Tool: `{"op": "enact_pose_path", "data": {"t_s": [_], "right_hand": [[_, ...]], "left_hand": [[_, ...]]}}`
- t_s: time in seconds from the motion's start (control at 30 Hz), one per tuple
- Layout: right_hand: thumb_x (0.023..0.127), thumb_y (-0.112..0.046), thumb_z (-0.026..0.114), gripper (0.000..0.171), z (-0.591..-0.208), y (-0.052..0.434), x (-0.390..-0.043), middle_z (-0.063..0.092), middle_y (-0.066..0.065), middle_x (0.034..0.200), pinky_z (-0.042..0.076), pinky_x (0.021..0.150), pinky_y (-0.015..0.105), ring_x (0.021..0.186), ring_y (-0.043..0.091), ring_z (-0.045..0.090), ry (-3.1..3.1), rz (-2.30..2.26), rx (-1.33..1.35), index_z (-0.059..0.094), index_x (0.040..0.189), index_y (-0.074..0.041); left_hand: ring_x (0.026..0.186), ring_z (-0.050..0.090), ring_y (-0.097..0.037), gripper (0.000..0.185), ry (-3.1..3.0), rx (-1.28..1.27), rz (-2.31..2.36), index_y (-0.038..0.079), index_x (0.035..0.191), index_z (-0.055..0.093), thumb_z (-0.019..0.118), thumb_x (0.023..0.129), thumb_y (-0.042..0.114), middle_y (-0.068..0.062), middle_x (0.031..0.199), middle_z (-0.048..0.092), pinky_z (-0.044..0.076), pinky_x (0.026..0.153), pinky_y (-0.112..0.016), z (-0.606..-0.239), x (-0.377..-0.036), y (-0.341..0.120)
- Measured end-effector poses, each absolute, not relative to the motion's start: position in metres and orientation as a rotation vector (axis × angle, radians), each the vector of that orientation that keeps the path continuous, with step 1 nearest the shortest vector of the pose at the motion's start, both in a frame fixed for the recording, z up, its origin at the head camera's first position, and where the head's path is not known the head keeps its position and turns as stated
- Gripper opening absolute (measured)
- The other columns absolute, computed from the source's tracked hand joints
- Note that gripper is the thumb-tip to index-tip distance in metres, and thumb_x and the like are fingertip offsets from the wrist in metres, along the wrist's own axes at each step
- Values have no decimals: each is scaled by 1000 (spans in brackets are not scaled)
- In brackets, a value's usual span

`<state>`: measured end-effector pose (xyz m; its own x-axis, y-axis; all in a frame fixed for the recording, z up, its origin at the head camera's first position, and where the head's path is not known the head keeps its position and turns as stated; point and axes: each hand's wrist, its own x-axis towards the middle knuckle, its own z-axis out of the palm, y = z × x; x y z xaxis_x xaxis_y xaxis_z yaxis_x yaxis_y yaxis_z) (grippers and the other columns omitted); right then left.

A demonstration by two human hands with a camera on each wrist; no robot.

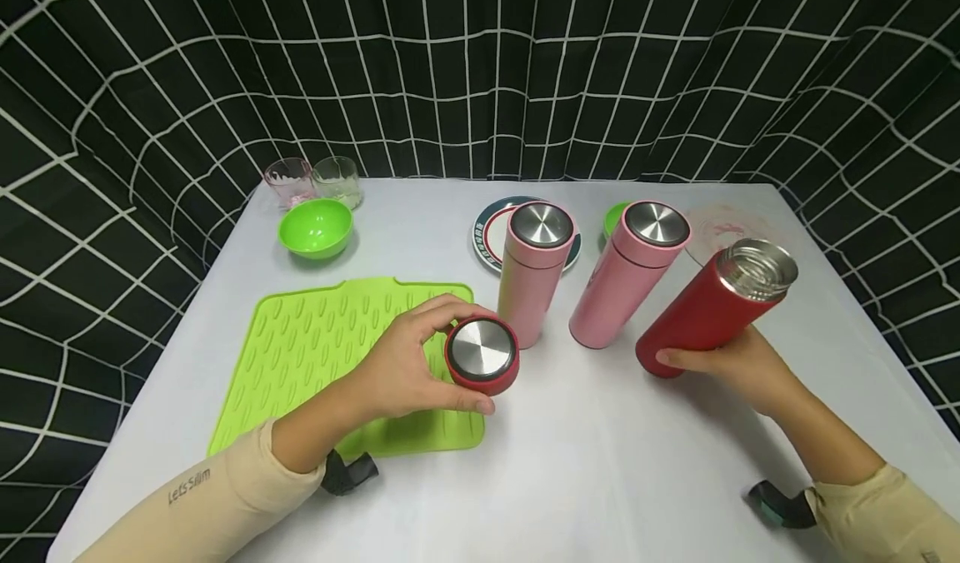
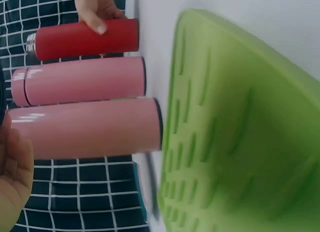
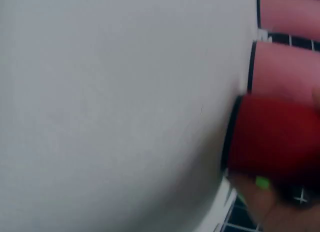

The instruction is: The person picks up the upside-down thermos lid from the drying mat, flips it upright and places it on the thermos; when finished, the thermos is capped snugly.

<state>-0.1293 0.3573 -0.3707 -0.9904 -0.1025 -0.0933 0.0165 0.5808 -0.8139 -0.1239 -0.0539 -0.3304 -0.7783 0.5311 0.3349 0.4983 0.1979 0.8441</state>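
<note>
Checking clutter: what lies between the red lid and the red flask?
In the head view, bare white table separates red lid from red flask.

Both arms wear a long beige fabric sleeve (image 1: 225, 496); the left one carries small grey lettering. A dark strap (image 1: 347, 471) sits at each wrist, and the hands are bare.

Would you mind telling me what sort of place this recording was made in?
Probably a staged recording set rather than a real kitchen: a white table enclosed by a black grid-patterned curtain, with drinkware laid out on it, such as two pink flasks and a green silicone mat.
</note>
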Motion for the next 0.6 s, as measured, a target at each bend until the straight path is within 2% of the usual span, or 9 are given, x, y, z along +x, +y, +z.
{"op": "enact_pose_path", "data": {"t_s": [0.1,0.23,0.4,0.5,0.6], "right_hand": [[75,-14,87,66,-370,340,-114,59,5,118,53,79,27,103,17,57,2650,-1389,-319,49,128,-9],[65,-20,94,69,-371,300,-101,64,-4,112,51,84,26,100,13,62,2630,-1386,-573,56,122,-15],[64,-27,94,74,-373,255,-92,61,-10,118,48,92,29,107,15,58,2508,-1465,-680,54,126,-24],[66,-26,93,68,-376,240,-91,61,-9,116,46,93,31,107,16,57,2460,-1486,-735,56,122,-27],[68,-26,92,58,-377,230,-92,63,-8,110,47,89,32,101,16,58,2436,-1481,-776,58,115,-27]], "left_hand": [[108,55,-12,73,2402,1096,1703,23,125,63,95,61,30,11,114,61,47,88,-36,-319,-123,-49],[107,54,-13,72,2384,1181,1794,20,124,64,95,60,26,11,112,62,48,87,-36,-295,-122,-34],[108,52,-13,71,2269,1327,1887,13,121,66,96,58,21,8,113,60,49,86,-32,-272,-119,-2],[107,51,-12,71,2251,1376,1898,11,120,67,97,56,22,8,113,60,49,86,-30,-268,-117,12],[110,49,-9,74,2300,1384,1864,11,120,67,98,54,26,9,113,61,47,90,-29,-269,-117,18]]}}
